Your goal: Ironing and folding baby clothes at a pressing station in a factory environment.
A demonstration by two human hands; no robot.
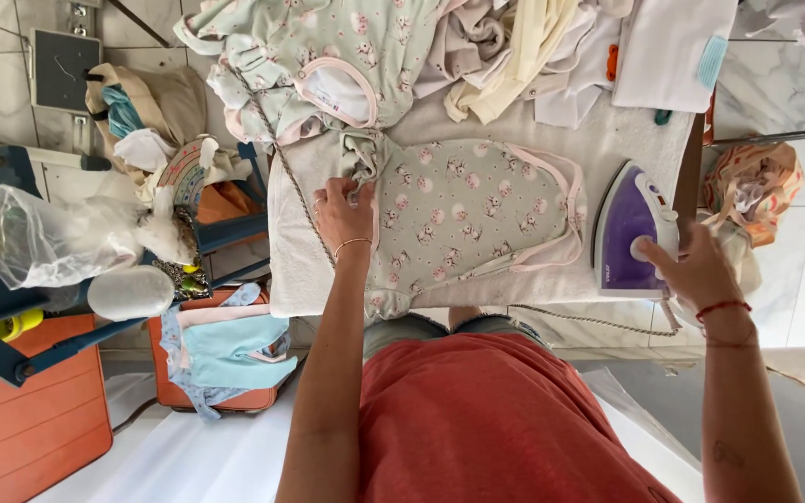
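A pale green baby bodysuit [468, 210] with small animal prints and pink trim lies flat on the white-covered ironing board [626, 130]. My left hand [345, 212] pinches the bodysuit's bunched left edge. My right hand [696, 265] grips the handle of a purple and white iron [628, 228], which stands on the board's right end, just right of the bodysuit. The iron's braided cord [589, 319] runs along the board's near edge.
A pile of baby clothes [402, 47] covers the board's far side. At the left stand a blue rack [2, 317] with a plastic bag [44, 237], orange cases [30, 419] and folded light blue garments [230, 349]. A patterned bag [757, 186] hangs at the right.
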